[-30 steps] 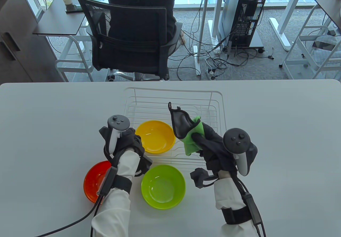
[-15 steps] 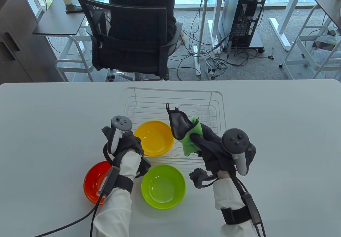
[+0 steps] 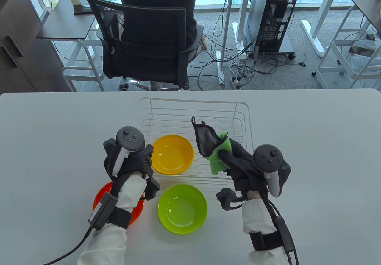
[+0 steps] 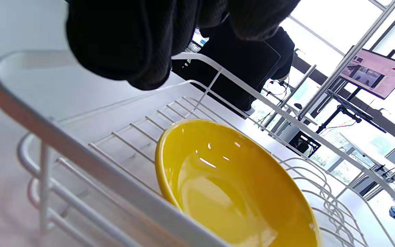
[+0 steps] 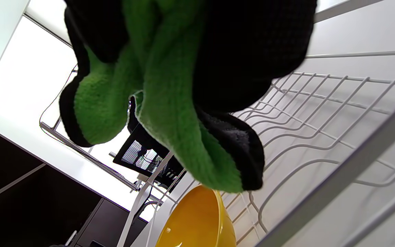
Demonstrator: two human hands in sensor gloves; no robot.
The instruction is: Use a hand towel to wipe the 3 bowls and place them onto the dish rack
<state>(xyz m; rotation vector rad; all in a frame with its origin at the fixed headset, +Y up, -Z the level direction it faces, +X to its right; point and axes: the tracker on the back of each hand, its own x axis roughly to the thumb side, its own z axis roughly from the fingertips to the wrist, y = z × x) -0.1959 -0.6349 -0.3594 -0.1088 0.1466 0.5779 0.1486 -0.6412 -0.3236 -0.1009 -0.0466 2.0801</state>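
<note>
The yellow bowl (image 3: 172, 154) sits upright in the near left part of the white wire dish rack (image 3: 238, 122). My left hand (image 3: 147, 155) hovers just left of it; in the left wrist view its fingers (image 4: 132, 51) hang loosely curled above the rack rim (image 4: 63, 137), off the yellow bowl (image 4: 231, 188). The red bowl (image 3: 101, 196) lies on the table, half hidden under my left forearm. The green bowl (image 3: 182, 208) stands beside it, near the front of the rack. My right hand (image 3: 226, 155) grips a bunched green and black towel (image 3: 212, 146) over the rack's right half.
The rack's back and right wires (image 5: 321, 113) carry nothing. Beyond the table's far edge (image 3: 190, 90) stands a black office chair (image 3: 143, 41) with a person seated in it. Cables trail from both wrists toward the near edge.
My left hand has drawn back to the left and toward me, away from the yellow bowl, now covering more of the red bowl. My right hand with the towel shifted slightly right.
</note>
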